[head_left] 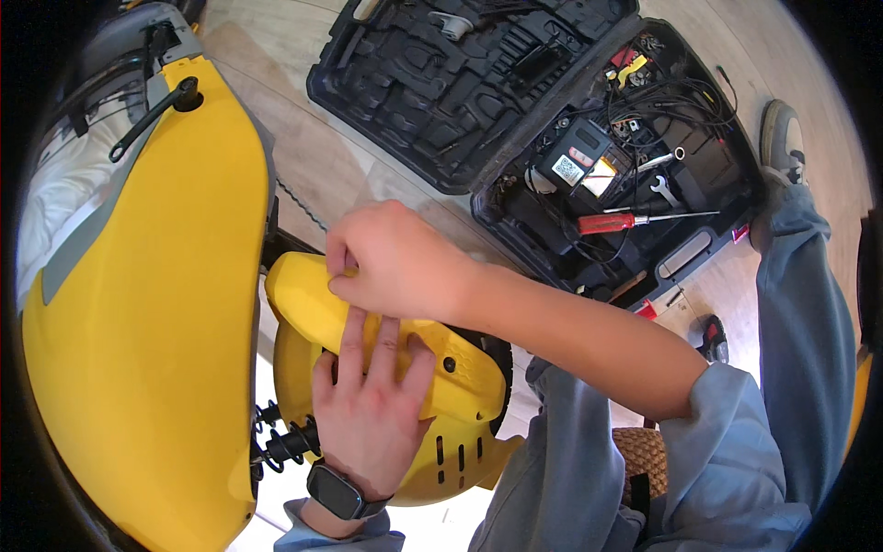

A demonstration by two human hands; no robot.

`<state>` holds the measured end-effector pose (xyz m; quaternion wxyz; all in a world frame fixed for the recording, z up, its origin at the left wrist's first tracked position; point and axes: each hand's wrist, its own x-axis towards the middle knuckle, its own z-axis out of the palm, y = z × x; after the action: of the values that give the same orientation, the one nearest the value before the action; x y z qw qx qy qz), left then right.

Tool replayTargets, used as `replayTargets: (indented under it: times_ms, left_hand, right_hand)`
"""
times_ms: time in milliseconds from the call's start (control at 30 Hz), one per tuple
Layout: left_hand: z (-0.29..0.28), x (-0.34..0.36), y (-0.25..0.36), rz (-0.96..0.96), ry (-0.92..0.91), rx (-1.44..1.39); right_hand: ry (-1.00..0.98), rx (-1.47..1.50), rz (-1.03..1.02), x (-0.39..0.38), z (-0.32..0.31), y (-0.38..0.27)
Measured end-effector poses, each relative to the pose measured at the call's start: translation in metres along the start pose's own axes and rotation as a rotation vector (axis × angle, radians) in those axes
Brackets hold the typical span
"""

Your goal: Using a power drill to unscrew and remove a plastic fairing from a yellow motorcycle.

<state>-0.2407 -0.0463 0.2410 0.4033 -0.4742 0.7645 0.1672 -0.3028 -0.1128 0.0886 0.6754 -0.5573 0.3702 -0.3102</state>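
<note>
A yellow plastic fender [299,285] curves over a small wheel, whose black tyre [501,368] shows at its right edge. My left hand [375,391], with a dark watch on its wrist, lies on the fender with its fingers stretched and spread. Just beyond it, my right hand [395,262] reaches across from the right and bends down onto the fender's top. Its fingers are curled into a pinch; whatever lies between them is hidden. A dark round fastener [449,364] sits in the fender to the right of my left hand.
A large yellow body panel [152,304] with a black lever [152,120] stands at left. Beside the wheel is a black coil-spring shock absorber [287,446]. An open black tool case [478,170] holds a red-handled screwdriver [607,223], wrenches and cables. A shoe [782,138] rests beside it.
</note>
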Motion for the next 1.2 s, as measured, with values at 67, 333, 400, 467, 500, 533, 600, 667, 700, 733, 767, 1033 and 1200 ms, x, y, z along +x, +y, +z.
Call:
replayTargets:
  times_ms: [67, 333, 400, 467, 500, 533, 600, 667, 700, 733, 767, 1033, 1200]
  left_hand:
    - [-0.002, 0.002, -0.001, 0.001, 0.008, 0.026]
    - [-0.005, 0.003, 0.003, 0.004, 0.008, 0.006]
    - [-0.005, 0.003, 0.001, 0.012, 0.015, -0.002]
    - [-0.008, 0.002, 0.002, -0.018, -0.005, -0.015]
    - [-0.008, 0.002, 0.003, -0.012, 0.009, -0.031]
    - [-0.007, 0.001, 0.004, -0.026, 0.003, -0.019]
    - [-0.004, 0.001, 0.007, -0.039, -0.007, 0.007]
    - [-0.004, 0.004, 0.007, 0.0, 0.004, 0.007]
    - [-0.004, 0.004, 0.006, 0.013, 0.003, 0.021]
    - [-0.004, 0.004, 0.004, 0.013, 0.002, 0.01]
    - [-0.004, 0.004, 0.004, 0.01, 0.003, 0.007]
    - [-0.003, -0.004, 0.001, -0.021, 0.045, -0.025]
    - [-0.002, -0.001, 0.005, 0.002, 0.063, -0.019]
  right_hand:
    - [0.018, 0.067, 0.048, 0.004, -0.001, 0.007]
    - [0.236, 0.313, 0.146, -0.036, -0.03, 0.022]
    - [0.246, 0.27, 0.187, -0.063, -0.04, 0.013]
    - [0.204, 0.176, 0.191, -0.099, -0.048, 0.011]
    - [0.156, 0.117, 0.155, -0.121, -0.052, 0.016]
    - [0.127, 0.087, 0.199, -0.147, -0.055, 0.023]
    - [0.114, -0.012, 0.295, -0.205, -0.053, 0.048]
    - [0.179, -0.149, 0.409, -0.263, -0.041, 0.079]
    - [0.213, -0.21, 0.465, -0.289, -0.035, 0.091]
    - [0.188, -0.319, 0.382, -0.32, -0.028, 0.106]
    - [0.163, -0.419, 0.298, -0.35, -0.026, 0.119]
    - [-0.444, -1.086, 0.076, -0.487, -0.137, 0.155]
    - [-0.379, -1.242, 0.07, -0.498, -0.138, 0.164]
